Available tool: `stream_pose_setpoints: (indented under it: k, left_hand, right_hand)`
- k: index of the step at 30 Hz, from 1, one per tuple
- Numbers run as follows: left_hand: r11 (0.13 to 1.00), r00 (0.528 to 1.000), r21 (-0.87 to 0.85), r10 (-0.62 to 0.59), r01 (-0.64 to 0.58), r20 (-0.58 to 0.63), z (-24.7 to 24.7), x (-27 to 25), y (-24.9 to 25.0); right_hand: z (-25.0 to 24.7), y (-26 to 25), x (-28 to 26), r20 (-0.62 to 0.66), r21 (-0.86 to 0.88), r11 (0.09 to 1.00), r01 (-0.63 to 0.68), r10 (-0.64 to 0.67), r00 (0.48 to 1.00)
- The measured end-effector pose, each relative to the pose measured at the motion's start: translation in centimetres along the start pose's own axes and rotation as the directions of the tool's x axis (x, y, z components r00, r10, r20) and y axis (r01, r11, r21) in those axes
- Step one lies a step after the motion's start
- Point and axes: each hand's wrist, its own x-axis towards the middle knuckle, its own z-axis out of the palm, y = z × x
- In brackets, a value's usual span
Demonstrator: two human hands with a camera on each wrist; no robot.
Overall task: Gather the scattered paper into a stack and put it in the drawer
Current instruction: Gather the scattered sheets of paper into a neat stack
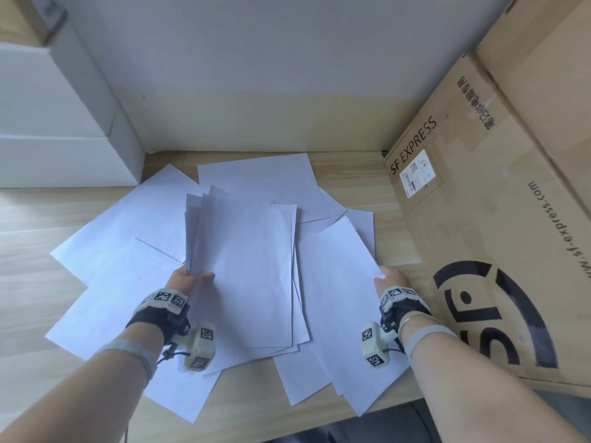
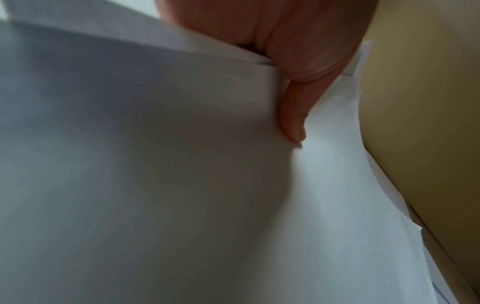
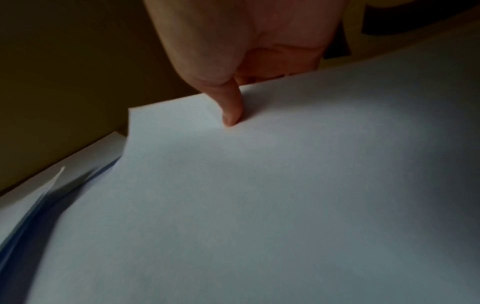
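Observation:
White paper sheets lie scattered on the wooden desk (image 1: 28,282). My left hand (image 1: 188,278) pinches a loose stack of several sheets (image 1: 246,266) by its left edge, thumb on top, and holds it above the others; in the left wrist view the thumb (image 2: 293,115) presses the stack (image 2: 130,164). My right hand (image 1: 391,278) pinches the right edge of a single sheet (image 1: 339,282) next to the cardboard box, its thumb (image 3: 231,105) on top of that sheet (image 3: 259,205). More sheets (image 1: 128,219) lie flat at the left and the back. No drawer is in view.
A large brown SF Express cardboard box (image 1: 486,219) stands on the desk at the right, close to my right hand. White boxes (image 1: 64,123) stand at the back left against the wall. The desk's near edge (image 1: 319,420) runs under my forearms.

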Motion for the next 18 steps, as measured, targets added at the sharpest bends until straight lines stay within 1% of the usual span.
stream_pose_setpoints:
  k: [4, 7, 9, 11, 14, 16, 18]
  left_hand:
    - [1.000, 1.000, 0.020, 0.003, -0.002, -0.022, 0.3, 0.1, -0.2]
    - [1.000, 1.000, 0.030, 0.010, -0.009, -0.023, 0.4, 0.2, -0.3]
    - [0.999, 0.999, 0.033, 0.015, -0.014, -0.030, 0.4, 0.3, -0.4]
    - [0.999, 0.999, 0.041, 0.012, -0.010, -0.031, 0.4, 0.4, -0.5]
    - [0.999, 1.000, 0.032, 0.014, -0.013, -0.026, 0.5, 0.4, -0.4]
    - [0.999, 1.000, 0.037, 0.000, 0.001, -0.019, 0.5, 0.3, -0.4]
    - [1.000, 1.000, 0.026, -0.013, 0.013, 0.004, 0.5, 0.3, -0.3]
  right_hand:
    - [-1.7, 1.9, -0.2, -0.130, 0.075, 0.994, -0.081, 0.090, 0.987]
    - [-2.5, 3.1, -0.2, -0.204, 0.217, 0.969, -0.121, 0.166, 0.965]
    - [-2.7, 3.3, -0.1, -0.224, 0.325, 0.939, -0.113, 0.193, 0.955]
    - [-2.8, 2.7, 0.0, -0.224, 0.368, 0.924, -0.101, 0.194, 0.955]
    - [-2.4, 0.3, -0.3, -0.183, 0.391, 0.916, -0.093, 0.176, 0.967]
    - [-1.6, -1.7, -0.5, -0.174, 0.446, 0.894, -0.051, 0.142, 0.974]
    - [-0.5, -3.8, -0.6, -0.157, 0.434, 0.901, -0.011, 0.088, 0.984]
